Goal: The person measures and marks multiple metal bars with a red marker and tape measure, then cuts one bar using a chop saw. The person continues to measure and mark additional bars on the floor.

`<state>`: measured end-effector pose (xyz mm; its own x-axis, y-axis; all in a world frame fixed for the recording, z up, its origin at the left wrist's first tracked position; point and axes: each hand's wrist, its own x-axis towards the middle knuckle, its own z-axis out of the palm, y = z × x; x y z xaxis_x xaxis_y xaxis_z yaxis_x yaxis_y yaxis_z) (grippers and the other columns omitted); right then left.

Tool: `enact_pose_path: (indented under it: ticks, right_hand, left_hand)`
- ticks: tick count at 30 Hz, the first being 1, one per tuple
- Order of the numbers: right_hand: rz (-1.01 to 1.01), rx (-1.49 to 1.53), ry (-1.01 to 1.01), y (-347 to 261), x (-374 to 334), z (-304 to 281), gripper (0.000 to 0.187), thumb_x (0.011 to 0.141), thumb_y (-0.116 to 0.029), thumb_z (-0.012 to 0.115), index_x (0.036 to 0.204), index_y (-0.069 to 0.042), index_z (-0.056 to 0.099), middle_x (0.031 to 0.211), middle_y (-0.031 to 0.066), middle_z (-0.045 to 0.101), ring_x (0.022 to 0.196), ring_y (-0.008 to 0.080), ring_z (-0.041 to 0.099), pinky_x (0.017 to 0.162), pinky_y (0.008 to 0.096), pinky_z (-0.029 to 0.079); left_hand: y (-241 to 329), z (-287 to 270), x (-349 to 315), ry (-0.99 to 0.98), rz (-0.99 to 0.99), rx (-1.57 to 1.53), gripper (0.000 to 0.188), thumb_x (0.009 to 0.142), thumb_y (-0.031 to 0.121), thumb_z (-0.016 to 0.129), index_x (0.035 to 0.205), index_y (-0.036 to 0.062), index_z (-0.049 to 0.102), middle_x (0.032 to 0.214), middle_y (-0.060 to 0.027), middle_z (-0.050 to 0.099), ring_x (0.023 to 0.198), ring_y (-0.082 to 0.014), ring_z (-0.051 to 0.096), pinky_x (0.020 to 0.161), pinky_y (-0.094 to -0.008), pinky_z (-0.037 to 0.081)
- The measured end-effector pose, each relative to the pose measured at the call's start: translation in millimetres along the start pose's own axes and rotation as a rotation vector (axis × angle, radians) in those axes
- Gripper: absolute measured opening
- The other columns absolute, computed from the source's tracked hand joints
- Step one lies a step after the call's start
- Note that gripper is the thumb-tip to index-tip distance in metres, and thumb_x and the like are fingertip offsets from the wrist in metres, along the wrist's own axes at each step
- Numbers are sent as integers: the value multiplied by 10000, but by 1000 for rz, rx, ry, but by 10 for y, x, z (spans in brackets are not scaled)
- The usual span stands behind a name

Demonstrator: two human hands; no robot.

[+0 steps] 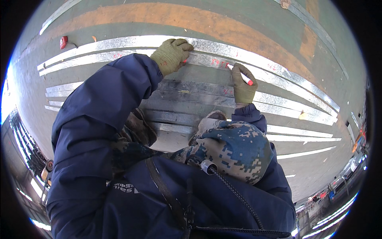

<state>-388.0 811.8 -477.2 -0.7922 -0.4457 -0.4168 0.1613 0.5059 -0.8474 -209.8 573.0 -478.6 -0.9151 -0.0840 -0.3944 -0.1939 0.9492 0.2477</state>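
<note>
My right hand [244,83], in an olive knit glove, is closed round a white marker pen [240,74] with a red end. The pen's tip meets a flat grey metal strip [201,59] beside red handwritten marks [219,62]. My left hand [172,55], gloved alike, rests with curled fingers across that strip and the longer bright metal strip [119,42] beyond it. A small red spot shows by its thumb; I cannot tell whether it is a held object or ink.
More metal strips [191,96] lie nearer, in rows between and past my feet. A red tape measure [63,42] lies on the green floor [119,30] at the far left. An orange band [159,14] crosses the floor beyond. Clutter [332,193] stands at the lower right.
</note>
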Motion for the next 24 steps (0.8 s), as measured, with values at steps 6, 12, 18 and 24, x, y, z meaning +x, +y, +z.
enact_pose_path:
  ticks: [6,12,18,24]
  right_hand:
    - [-92,-101,-42,62,-16,0,271,915,-210,773,1087,0,762,1056,120,764,996,200,714,903,318,548]
    - [-112,-62,-36,56,6,32,286,919,-221,773,1077,17,756,998,105,763,961,174,708,843,295,555]
    - [19,126,141,-84,99,-158,309,924,-221,786,1082,42,746,914,70,733,822,115,658,737,249,525]
    - [13,149,137,-62,168,-238,283,912,-199,798,1074,30,753,918,46,724,823,104,632,746,256,515]
  left_hand:
    - [32,-36,2,-11,-12,17,391,876,264,752,1247,157,686,1508,23,513,1430,-213,426,1165,-416,369]
    - [17,-35,-6,-8,-6,3,404,889,268,741,1270,154,671,1509,20,514,1436,-215,422,1164,-413,369]
    - [29,-61,1,-34,-5,28,421,904,281,726,1298,150,656,1500,21,519,1428,-203,430,1150,-406,384]
    - [11,-34,-9,4,4,15,438,890,284,734,1295,139,654,1491,23,523,1421,-193,435,1151,-399,386]
